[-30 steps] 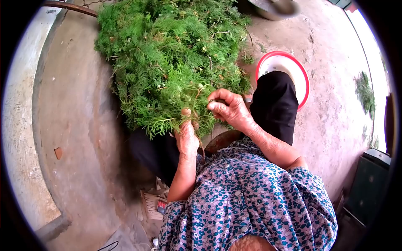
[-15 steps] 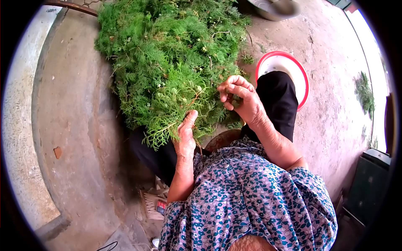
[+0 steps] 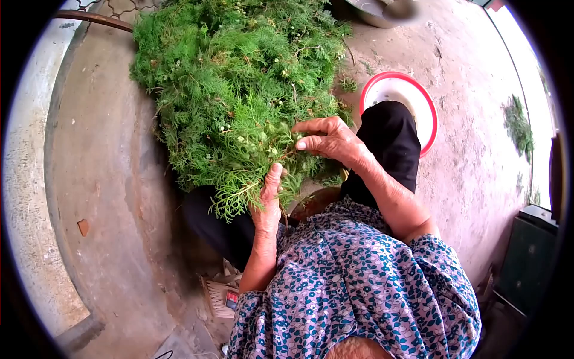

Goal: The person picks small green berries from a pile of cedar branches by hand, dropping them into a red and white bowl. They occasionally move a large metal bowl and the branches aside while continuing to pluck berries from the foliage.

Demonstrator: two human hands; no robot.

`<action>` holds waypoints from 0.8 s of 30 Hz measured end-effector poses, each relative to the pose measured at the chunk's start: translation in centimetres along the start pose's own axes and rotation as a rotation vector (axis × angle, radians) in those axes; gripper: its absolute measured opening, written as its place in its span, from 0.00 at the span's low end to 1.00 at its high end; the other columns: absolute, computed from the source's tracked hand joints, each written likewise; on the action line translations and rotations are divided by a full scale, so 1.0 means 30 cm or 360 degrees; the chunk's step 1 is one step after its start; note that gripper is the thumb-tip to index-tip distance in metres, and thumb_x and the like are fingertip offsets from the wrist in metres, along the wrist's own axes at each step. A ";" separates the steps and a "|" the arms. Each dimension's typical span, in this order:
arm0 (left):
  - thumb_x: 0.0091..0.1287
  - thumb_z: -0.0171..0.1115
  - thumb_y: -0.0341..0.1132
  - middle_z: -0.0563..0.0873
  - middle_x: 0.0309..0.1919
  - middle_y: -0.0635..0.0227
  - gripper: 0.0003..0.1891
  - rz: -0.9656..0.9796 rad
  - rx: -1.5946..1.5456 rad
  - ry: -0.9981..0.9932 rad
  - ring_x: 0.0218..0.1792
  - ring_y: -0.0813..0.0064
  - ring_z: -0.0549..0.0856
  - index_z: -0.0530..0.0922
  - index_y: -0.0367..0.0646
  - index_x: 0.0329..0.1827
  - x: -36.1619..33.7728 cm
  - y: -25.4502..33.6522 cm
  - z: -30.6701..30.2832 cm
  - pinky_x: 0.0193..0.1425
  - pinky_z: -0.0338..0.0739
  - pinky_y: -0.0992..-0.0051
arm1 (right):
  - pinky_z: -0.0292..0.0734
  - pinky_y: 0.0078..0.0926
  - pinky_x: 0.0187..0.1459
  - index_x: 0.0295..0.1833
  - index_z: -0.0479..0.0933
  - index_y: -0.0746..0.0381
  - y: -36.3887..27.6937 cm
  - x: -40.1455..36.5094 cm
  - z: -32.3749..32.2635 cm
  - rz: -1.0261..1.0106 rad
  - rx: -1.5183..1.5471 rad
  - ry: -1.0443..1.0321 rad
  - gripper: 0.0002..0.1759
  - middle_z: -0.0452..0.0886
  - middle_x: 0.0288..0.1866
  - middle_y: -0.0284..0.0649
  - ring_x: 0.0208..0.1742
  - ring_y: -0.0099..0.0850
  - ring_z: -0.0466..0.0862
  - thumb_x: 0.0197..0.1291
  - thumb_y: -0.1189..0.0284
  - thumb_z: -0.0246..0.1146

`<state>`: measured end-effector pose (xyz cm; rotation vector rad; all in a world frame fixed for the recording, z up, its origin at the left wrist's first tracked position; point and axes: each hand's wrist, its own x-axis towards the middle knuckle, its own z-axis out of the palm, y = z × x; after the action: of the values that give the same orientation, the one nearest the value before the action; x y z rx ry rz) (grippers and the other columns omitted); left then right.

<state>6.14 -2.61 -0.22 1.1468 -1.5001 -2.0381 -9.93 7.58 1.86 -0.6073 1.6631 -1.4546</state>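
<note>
My left hand [image 3: 268, 200] is closed round the stem of a leafy green conifer branch [image 3: 239, 190], thumb pointing up along it. Small pale-green cones [image 3: 263, 139] cluster near the branch's tip. Over this tip reaches my right hand [image 3: 327, 141], its forefinger and thumb slightly apart beside the cones. Its other fingers curl underneath, mostly hidden; green cones showed inside them a moment ago. Behind both hands lies a large heap of cut conifer branches [image 3: 239, 78], which the held branch overlaps.
A white basin with a red rim [image 3: 431, 113] stands beyond my right knee [image 3: 391, 134]. A metal bowl [image 3: 373, 13] sits at the far right of the heap. Loose greenery [image 3: 518, 125] lies on the concrete floor at right, near a dark green box [image 3: 526, 257].
My right hand has moved left and slightly down to the branch tip, its forefinger stretching out from a curled pose. My left hand keeps its hold on the branch.
</note>
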 end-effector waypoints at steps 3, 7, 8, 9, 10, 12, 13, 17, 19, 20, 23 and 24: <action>0.61 0.60 0.45 0.78 0.33 0.76 0.17 -0.0021 -0.0185 0.0060 0.32 0.84 0.73 0.76 0.43 0.45 0.014 -0.009 0.007 0.34 0.65 0.82 | 0.68 0.21 0.27 0.41 0.75 0.63 0.027 -0.013 0.013 -0.0199 -0.0168 0.0209 0.17 0.75 0.22 0.30 0.23 0.17 0.70 0.48 0.66 0.69; 0.61 0.61 0.44 0.78 0.33 0.76 0.16 -0.0356 -0.0491 0.0057 0.29 0.86 0.72 0.77 0.43 0.45 -0.003 0.020 0.018 0.32 0.64 0.85 | 0.67 0.20 0.26 0.39 0.74 0.62 0.052 -0.027 0.060 -0.0524 -0.0420 0.0560 0.15 0.73 0.21 0.30 0.23 0.17 0.69 0.49 0.68 0.69; 0.61 0.61 0.40 0.79 0.35 0.76 0.14 -0.0340 -0.0416 0.0096 0.30 0.88 0.73 0.77 0.43 0.46 -0.001 0.014 0.021 0.32 0.65 0.87 | 0.68 0.14 0.30 0.39 0.75 0.60 0.062 -0.033 0.076 -0.0524 -0.0287 0.0629 0.12 0.76 0.26 0.28 0.26 0.15 0.73 0.51 0.69 0.67; 0.60 0.62 0.36 0.78 0.35 0.76 0.12 -0.0366 -0.0447 0.0109 0.30 0.88 0.73 0.78 0.42 0.45 -0.019 0.037 0.058 0.33 0.67 0.88 | 0.66 0.12 0.25 0.40 0.75 0.62 0.067 -0.017 0.105 -0.0419 0.0357 0.0672 0.11 0.76 0.25 0.29 0.23 0.15 0.71 0.53 0.70 0.66; 0.60 0.62 0.35 0.78 0.36 0.77 0.12 -0.0368 -0.0412 0.0086 0.31 0.88 0.73 0.78 0.42 0.45 -0.019 0.031 0.064 0.34 0.67 0.88 | 0.63 0.11 0.21 0.40 0.75 0.62 0.065 -0.023 0.103 -0.0288 0.0531 0.0690 0.11 0.75 0.24 0.29 0.20 0.15 0.69 0.53 0.71 0.66; 0.60 0.62 0.33 0.79 0.37 0.78 0.12 -0.0341 -0.0482 0.0033 0.32 0.88 0.74 0.78 0.41 0.45 -0.032 0.041 0.083 0.34 0.67 0.87 | 0.53 0.10 0.14 0.40 0.76 0.61 0.061 -0.025 0.108 -0.0106 0.0757 0.0787 0.09 0.73 0.21 0.29 0.14 0.13 0.63 0.53 0.72 0.65; 0.60 0.62 0.33 0.79 0.37 0.78 0.12 -0.0340 -0.0487 0.0034 0.32 0.88 0.74 0.78 0.41 0.45 -0.035 0.043 0.088 0.34 0.67 0.87 | 0.53 0.10 0.14 0.40 0.76 0.61 0.058 -0.022 0.107 -0.0107 0.0752 0.0784 0.09 0.73 0.21 0.29 0.14 0.13 0.63 0.53 0.72 0.65; 0.62 0.60 0.40 0.69 0.23 0.81 0.07 -0.0345 -0.0319 0.0004 0.27 0.87 0.67 0.77 0.47 0.34 -0.030 0.056 0.107 0.34 0.61 0.84 | 0.52 0.13 0.12 0.36 0.75 0.59 0.063 -0.015 0.100 0.0134 0.1086 0.0779 0.06 0.72 0.20 0.29 0.13 0.15 0.63 0.54 0.71 0.64; 0.61 0.59 0.33 0.76 0.31 0.78 0.15 -0.0291 -0.0505 0.0016 0.28 0.89 0.71 0.76 0.38 0.50 -0.017 0.011 0.063 0.31 0.63 0.88 | 0.53 0.14 0.14 0.33 0.73 0.57 0.074 0.004 0.054 0.0123 0.1397 0.0931 0.06 0.70 0.21 0.28 0.14 0.16 0.62 0.57 0.68 0.61; 0.61 0.59 0.34 0.73 0.27 0.78 0.15 -0.0200 -0.0488 0.0002 0.26 0.89 0.70 0.77 0.37 0.50 -0.037 0.016 0.038 0.29 0.62 0.88 | 0.54 0.14 0.17 0.30 0.70 0.57 0.103 0.024 -0.014 0.0042 0.1431 0.0973 0.08 0.68 0.21 0.27 0.16 0.17 0.62 0.59 0.67 0.59; 0.62 0.59 0.37 0.73 0.27 0.78 0.19 -0.0297 -0.0350 -0.0007 0.28 0.88 0.70 0.75 0.36 0.53 -0.025 0.009 0.031 0.31 0.62 0.88 | 0.60 0.15 0.17 0.35 0.72 0.58 0.072 0.003 -0.058 -0.0203 0.1489 0.0666 0.06 0.72 0.25 0.31 0.17 0.18 0.66 0.60 0.67 0.59; 0.60 0.61 0.38 0.73 0.26 0.78 0.18 -0.0132 -0.0504 -0.0081 0.27 0.88 0.70 0.77 0.37 0.50 -0.030 0.002 0.034 0.30 0.62 0.87 | 0.62 0.16 0.17 0.37 0.71 0.61 0.063 -0.006 -0.055 -0.0269 0.1455 0.0440 0.07 0.74 0.29 0.34 0.20 0.20 0.69 0.60 0.68 0.58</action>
<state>5.87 -1.38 0.29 1.0508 -1.1127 -2.2741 -10.89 9.06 0.09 -0.0235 0.9545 -2.2629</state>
